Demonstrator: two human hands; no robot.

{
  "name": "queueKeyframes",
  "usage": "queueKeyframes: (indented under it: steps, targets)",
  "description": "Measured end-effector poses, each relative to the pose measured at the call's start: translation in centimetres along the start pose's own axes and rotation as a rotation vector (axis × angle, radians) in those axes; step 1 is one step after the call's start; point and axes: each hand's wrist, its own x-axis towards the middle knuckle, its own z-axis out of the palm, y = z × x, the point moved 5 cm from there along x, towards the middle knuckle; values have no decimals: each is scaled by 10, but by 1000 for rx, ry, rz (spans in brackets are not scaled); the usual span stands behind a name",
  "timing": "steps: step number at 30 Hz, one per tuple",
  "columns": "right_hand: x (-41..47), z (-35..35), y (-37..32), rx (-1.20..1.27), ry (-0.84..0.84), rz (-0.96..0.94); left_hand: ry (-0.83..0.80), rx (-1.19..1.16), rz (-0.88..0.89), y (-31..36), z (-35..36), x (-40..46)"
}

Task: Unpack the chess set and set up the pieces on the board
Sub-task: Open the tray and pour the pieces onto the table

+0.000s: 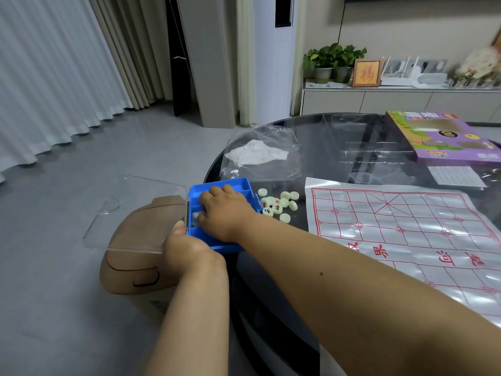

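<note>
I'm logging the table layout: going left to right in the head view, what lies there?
Clear lid → blue box → loose pale chess pieces → plastic board sheet; the purple box sits farther back, right.

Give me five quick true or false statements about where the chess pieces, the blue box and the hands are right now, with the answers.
1. The right hand reaches into the blue box. True.
2. The clear lid is closed over the box. False: it is swung open, out past the table edge.
3. A cluster of pale chess pieces lies on the table between the box and the board sheet. True.
4. Pieces are already set out on the board sheet. False: none shows on it.
5. The left hand rests flat on the board sheet. False: it holds the near corner of the box.
</note>
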Motion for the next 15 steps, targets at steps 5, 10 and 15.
queueKeyframes:
  steps: [5, 10, 15]
  targets:
    - [0, 1, 3, -4, -34, 14, 3, -15, -17, -3, 0, 1]
    - [3, 3, 5, -30, -53, 19, 9, -40, -21, -4, 0, 0]
    - [3, 3, 6, -11, -58, 6, 52, -46, -12, -3, -1, 0]
